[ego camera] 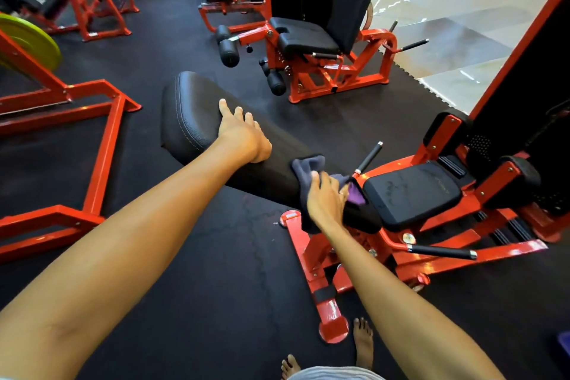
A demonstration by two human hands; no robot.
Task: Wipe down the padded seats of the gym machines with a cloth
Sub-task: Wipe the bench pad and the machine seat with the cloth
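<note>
2 bare hands on a long black pad (191,114), 1 of them working a cloth (308,165).

The left hand (243,133) lies flat on the upper part of the pad, fingers spread and gripping nothing. The right hand (327,200) is lower down, its fingers curled over the bunched grey cloth (a purple fold shows by the knuckles). It presses the cloth onto the pad's near end, just beside the square black seat (413,194) on the red frame (310,254). A black-gripped handle (368,157) sticks up between pad and seat, near the cloth. Another red machine (308,37) stands well apart behind, a green weight plate (27,40) off left, and 2 bare feet (363,342) rest on the dark rubber floor (185,256).
</note>
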